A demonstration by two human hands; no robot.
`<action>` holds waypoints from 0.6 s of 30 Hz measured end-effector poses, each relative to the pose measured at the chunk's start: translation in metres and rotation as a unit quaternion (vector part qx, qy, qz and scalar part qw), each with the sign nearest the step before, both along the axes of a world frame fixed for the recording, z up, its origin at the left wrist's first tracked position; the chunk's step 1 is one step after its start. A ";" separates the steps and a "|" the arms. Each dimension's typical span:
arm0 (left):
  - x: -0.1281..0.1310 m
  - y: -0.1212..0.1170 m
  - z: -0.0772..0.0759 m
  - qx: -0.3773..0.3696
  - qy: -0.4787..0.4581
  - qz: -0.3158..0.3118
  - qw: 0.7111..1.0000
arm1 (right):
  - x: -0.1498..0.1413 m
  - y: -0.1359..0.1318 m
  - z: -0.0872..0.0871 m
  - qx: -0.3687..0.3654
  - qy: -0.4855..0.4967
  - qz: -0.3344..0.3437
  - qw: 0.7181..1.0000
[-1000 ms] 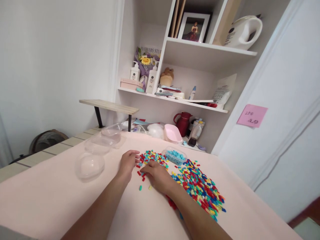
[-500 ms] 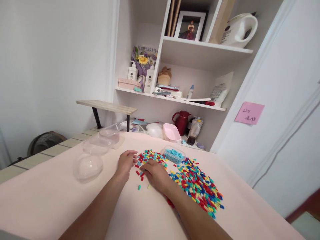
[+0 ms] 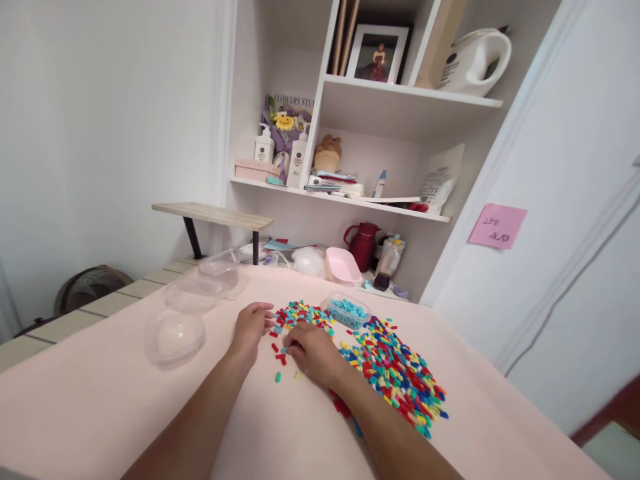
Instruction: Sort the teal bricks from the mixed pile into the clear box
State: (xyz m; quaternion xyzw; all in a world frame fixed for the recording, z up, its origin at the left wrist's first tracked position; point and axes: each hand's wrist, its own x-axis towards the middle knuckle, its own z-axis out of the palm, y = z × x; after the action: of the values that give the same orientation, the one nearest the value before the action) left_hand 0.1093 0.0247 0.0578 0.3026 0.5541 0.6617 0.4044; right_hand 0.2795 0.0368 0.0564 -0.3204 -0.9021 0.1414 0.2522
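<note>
My left hand [image 3: 253,328] rests on its side at the left edge of a small pile of mixed coloured plastic pieces [image 3: 303,311], fingers apart and empty. My right hand [image 3: 314,350] is bent over the near side of that pile, its fingers curled in. A light blue plastic piece [image 3: 285,350] shows at its fingertips; the palm side is hidden. Several red pieces [image 3: 281,359], a green piece [image 3: 278,377] and a yellow piece [image 3: 298,375] lie loose nearby. Behind the right hand stands a clear tub [image 3: 368,322] holding light blue pieces.
A larger spread of mixed pieces [image 3: 400,373] lies right of my right forearm. Clear empty containers [image 3: 175,337] stand on the left. At the back are a pink tub [image 3: 344,267], a red jug [image 3: 363,245], a bottle [image 3: 389,263] and a small wooden stand [image 3: 213,212].
My right fingers have curled in and drawn slightly back toward me at the light blue piece. Red pieces near them have shifted. My left hand stays in place; the view moved slightly.
</note>
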 end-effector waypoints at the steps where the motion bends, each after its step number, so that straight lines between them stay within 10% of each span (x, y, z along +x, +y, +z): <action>1: 0.000 0.000 0.001 0.000 -0.001 0.001 1.000 | 0.004 0.002 0.002 -0.019 0.022 0.004 1.000; 9: -0.003 0.003 0.002 -0.013 0.005 0.003 1.000 | 0.051 0.016 0.024 -0.203 0.259 -0.044 0.943; 18: -0.005 0.009 -0.006 -0.011 0.070 -0.015 0.997 | 0.104 0.045 0.048 -0.155 0.410 -0.181 0.880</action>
State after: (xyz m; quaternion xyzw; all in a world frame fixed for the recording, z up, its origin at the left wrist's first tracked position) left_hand 0.1040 0.0335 0.0514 0.3519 0.5838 0.6264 0.3781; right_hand 0.3840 0.0817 0.1046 -0.4259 -0.6109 0.3502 0.5681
